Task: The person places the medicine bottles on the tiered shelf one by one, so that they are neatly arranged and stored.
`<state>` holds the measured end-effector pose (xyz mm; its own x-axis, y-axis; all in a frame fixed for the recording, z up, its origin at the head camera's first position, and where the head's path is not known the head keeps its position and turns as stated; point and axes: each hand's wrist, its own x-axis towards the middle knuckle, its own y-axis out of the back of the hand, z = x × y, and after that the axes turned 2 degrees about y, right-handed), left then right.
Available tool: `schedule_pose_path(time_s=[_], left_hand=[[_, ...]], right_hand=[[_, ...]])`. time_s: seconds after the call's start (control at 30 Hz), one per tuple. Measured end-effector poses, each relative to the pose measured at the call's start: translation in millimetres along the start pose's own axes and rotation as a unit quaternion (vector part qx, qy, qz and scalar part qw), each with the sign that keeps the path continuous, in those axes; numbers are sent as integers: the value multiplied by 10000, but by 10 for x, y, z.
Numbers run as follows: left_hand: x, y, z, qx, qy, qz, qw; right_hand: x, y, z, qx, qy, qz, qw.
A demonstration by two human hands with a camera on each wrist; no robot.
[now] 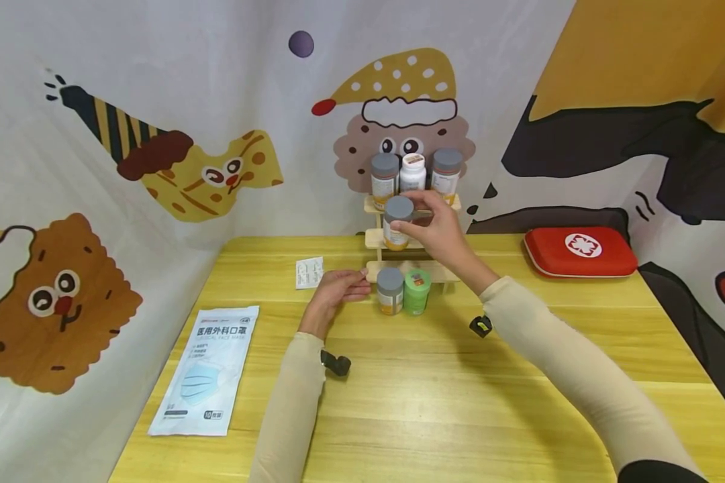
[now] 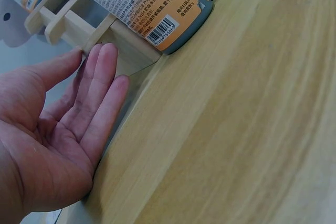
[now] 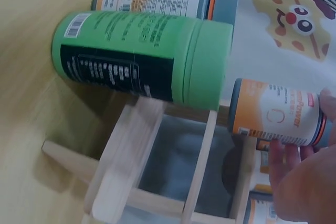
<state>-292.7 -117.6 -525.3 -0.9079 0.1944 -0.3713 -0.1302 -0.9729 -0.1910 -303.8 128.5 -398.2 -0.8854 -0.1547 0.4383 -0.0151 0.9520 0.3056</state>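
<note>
My right hand [image 1: 438, 225] grips a supplement bottle [image 1: 397, 225] with a grey lid and an orange-and-white label, upright at the middle tier of a small wooden stepped rack [image 1: 438, 270]. Whether its base touches that tier I cannot tell. The thumb and fingers of my left hand [image 1: 340, 287] pinch the left end of the rack's lowest tier. Before the rack stand another grey-lidded bottle [image 1: 390, 292] and a green bottle [image 1: 417, 293]. On the top tier are a grey-lidded bottle [image 1: 384, 180], a white bottle [image 1: 413, 173] and a second grey-lidded bottle [image 1: 446, 174].
At the left of the wooden table [image 1: 399, 402] lies a face mask packet [image 1: 208, 369]. A small white packet [image 1: 309, 273] is near the left hand. The red first-aid case [image 1: 580, 251] sits at the back right. A printed cloth [image 1: 217, 80] hangs behind.
</note>
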Motion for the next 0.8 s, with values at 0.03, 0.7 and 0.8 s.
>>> schedule_pose_path(time_s=[0.03,0.7,0.8], left_hand=[[1,0,1,-1,0,1,10000],[15,3,1,33,-7,7,10000],[16,1,4,21,17,29,10000]], right_hand=[[9,-19,13,-14,-9,34,10000],[135,-249,80,-472,-351,495,9970],[138,-279,93,-589,-359,578,9959]])
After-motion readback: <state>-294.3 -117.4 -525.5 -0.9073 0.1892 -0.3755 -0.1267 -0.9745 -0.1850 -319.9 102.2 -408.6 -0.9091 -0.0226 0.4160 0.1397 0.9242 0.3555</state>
